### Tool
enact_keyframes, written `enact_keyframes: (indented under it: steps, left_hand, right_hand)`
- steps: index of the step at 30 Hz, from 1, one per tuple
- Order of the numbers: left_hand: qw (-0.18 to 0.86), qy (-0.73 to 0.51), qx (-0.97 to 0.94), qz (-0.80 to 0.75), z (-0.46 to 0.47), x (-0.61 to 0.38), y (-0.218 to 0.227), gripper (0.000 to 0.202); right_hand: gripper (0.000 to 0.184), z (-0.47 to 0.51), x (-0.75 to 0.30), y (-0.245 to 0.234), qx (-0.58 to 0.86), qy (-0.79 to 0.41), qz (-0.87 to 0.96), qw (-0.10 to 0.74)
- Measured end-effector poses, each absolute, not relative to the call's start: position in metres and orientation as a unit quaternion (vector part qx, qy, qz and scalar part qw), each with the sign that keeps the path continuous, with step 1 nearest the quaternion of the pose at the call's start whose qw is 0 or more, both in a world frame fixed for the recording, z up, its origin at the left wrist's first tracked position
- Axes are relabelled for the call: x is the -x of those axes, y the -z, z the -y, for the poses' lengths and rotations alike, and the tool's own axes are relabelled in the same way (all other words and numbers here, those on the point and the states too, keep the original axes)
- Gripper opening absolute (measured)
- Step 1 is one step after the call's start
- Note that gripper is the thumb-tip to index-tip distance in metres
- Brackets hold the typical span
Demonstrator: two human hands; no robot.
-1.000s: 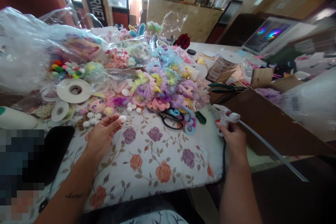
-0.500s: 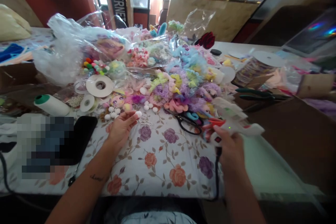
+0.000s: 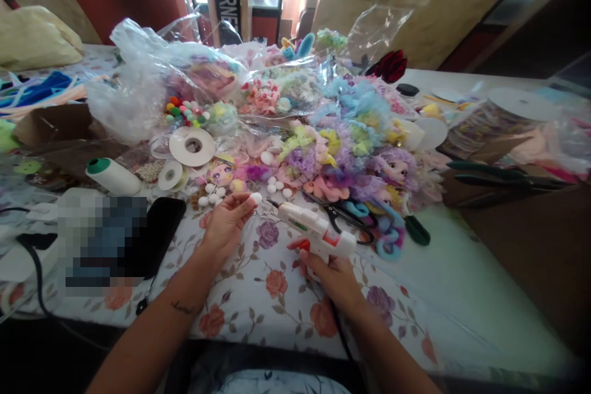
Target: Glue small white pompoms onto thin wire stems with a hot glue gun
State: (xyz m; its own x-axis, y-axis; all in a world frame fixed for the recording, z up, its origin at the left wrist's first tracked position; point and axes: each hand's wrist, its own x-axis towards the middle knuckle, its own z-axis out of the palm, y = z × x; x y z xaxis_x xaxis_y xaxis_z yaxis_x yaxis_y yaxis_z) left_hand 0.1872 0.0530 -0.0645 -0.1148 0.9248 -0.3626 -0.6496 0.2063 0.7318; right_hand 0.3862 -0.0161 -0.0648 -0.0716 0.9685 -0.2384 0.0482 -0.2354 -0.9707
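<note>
My left hand (image 3: pixel 226 225) pinches a small white pom-pom (image 3: pixel 255 198) between thumb and fingertips, just above the floral tablecloth (image 3: pixel 258 295). My right hand (image 3: pixel 330 271) grips a white hot glue gun (image 3: pixel 314 233) with an orange trigger. Its nozzle points left, a short gap from the pom-pom. The gun's dark cord runs down past my wrist.
Black-handled scissors (image 3: pixel 344 217) lie just behind the glue gun. A heap of pastel ruffles and doll heads (image 3: pixel 392 166) fills the table's middle. Ribbon spools (image 3: pixel 191 146), loose white pom-poms (image 3: pixel 210 192), a thread cone (image 3: pixel 113 175), a black phone (image 3: pixel 152 240) and green-handled pliers (image 3: pixel 498 173) lie around.
My right hand has carried the glue gun from the right side of the table leftward to the pom-pom. The view has swung left. My left hand keeps its pinch.
</note>
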Motion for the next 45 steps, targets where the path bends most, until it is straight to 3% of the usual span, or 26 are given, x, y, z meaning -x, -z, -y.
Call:
enact_keyframes:
  steps: [4, 45]
  left_hand:
    - [0.645, -0.602, -0.181, -0.434, -0.0503, -0.1900, 0.0647, 0.031]
    - [0.661, -0.602, -0.187, -0.407, -0.0468, -0.1928, 0.0679, 0.025]
  right_hand:
    - [0.034, 0.0188, -0.3873, 0.0698, 0.570, -0.535, 0.491, 0.383]
    - [0.033, 0.0164, -0.3836, 0.0679, 0.592, -0.531, 0.496, 0.349]
